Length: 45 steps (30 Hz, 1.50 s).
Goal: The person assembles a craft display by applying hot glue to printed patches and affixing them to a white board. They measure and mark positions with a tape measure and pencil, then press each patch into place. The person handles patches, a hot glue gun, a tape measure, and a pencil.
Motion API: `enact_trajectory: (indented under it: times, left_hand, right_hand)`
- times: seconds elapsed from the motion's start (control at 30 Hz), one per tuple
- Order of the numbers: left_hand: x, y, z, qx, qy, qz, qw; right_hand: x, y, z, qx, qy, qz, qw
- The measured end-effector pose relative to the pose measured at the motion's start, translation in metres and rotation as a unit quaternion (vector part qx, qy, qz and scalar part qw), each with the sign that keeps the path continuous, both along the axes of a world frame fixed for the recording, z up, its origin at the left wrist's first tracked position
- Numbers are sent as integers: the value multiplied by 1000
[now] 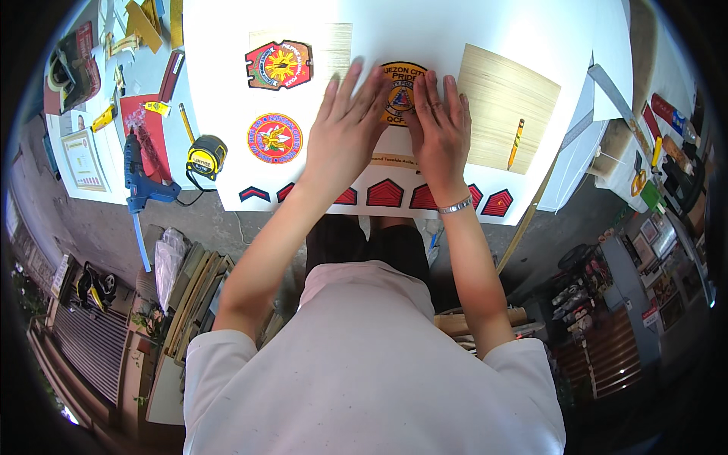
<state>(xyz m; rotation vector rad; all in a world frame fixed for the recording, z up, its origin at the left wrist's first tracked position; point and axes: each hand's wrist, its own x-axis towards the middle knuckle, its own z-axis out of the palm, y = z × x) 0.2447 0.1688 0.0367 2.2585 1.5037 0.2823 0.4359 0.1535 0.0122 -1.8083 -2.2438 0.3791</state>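
A round black-and-yellow patch [400, 97] lies on the white board [220, 45] in front of me. My left hand [350, 125] rests over its left edge, fingers stretched out and close together. On its right edge lies my right hand [440, 133], also flat; a silver band circles that wrist. A narrow tan strip [396, 160] with lettering shows between my wrists. Left of my hands are a red shield-shaped patch [279, 64] and a round orange-and-purple patch [274, 138]. Red chevron patches [384, 192] line the near edge, some partly covered by my forearms.
On the right, a pencil [516, 144] lies on a wood-grain sheet [497, 98]. A blue glue gun [144, 174] and a tape measure [206, 156] sit left of the board. Along the right side lies a metal ruler [620, 102]. Stacked boards [193, 296] stand below left.
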Motion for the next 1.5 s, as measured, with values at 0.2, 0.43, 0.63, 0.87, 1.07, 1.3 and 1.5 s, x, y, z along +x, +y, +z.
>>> enact_trajectory:
  times: [0.2,0.43,0.63,0.87,1.07,1.3,1.5]
  left_hand:
    - [6,18,-22,6,55,-62,997]
    - [9,17,-21,-4,59,-59,997]
    - [12,17,-18,-10,71,-47,996]
    - [12,16,-21,-1,70,-41,997]
    - [12,15,-22,1,59,-39,997]
    - [9,15,-22,-8,76,-54,996]
    - [8,14,-25,-4,76,-53,996]
  right_hand:
    - [-9,13,-2,-25,10,27,999]
    - [-8,21,1,-22,-45,28,998]
    - [-7,14,6,-42,-54,-8,998]
    - [-11,-16,10,-90,-37,3,995]
    - [-18,-45,24,-120,-28,-11,992]
    - [-7,-1,34,-39,-20,-8,999]
    - [-4,25,5,-14,-41,45,998]
